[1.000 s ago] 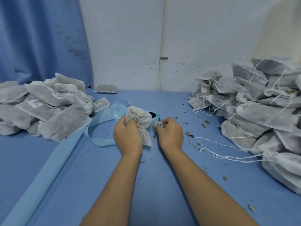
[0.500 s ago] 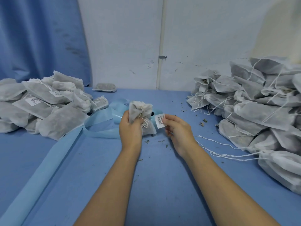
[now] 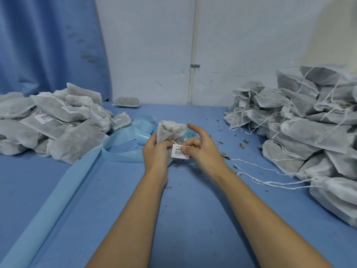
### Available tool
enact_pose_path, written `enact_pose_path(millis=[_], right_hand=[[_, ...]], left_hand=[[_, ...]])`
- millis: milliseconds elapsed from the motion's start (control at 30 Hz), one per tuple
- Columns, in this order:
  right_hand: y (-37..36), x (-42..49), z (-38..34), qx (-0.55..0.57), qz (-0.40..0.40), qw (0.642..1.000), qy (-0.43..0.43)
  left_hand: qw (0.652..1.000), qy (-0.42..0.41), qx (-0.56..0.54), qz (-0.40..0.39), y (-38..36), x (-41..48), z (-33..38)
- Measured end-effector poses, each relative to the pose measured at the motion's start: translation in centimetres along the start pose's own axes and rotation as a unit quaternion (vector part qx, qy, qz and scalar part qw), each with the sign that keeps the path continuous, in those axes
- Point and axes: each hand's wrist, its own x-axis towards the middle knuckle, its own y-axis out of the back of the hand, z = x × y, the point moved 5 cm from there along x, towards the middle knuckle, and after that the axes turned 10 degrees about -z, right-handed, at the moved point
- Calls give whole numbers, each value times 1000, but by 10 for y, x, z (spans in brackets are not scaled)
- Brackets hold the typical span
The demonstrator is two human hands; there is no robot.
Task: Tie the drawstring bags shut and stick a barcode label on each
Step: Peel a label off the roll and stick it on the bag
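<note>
Labelling step: the left hand [image 3: 159, 151] grips the tied bag [image 3: 171, 132]; the right hand [image 3: 201, 149] pinches the barcode label [image 3: 178, 154] onto it; next, probably, smoothing it flat.

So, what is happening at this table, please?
A person is labelling drawstring bags at a blue table. The left hand grips a tied bag, and the right hand holds a barcode label against it. A pile of labelled bags lies on the left, a pile of unlabelled bags on the right.
</note>
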Motion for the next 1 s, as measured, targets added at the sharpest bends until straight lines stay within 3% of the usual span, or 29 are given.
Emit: enact_pose_path(millis=[700,1000], right_hand=[[-2,3,8,-156,52,986,5],[-1,3,9,-160,80,984,-5]], left_hand=[[998,-1,41,-55,-8,1,-8],[996,19,-11,-82,-11,4,-10]])
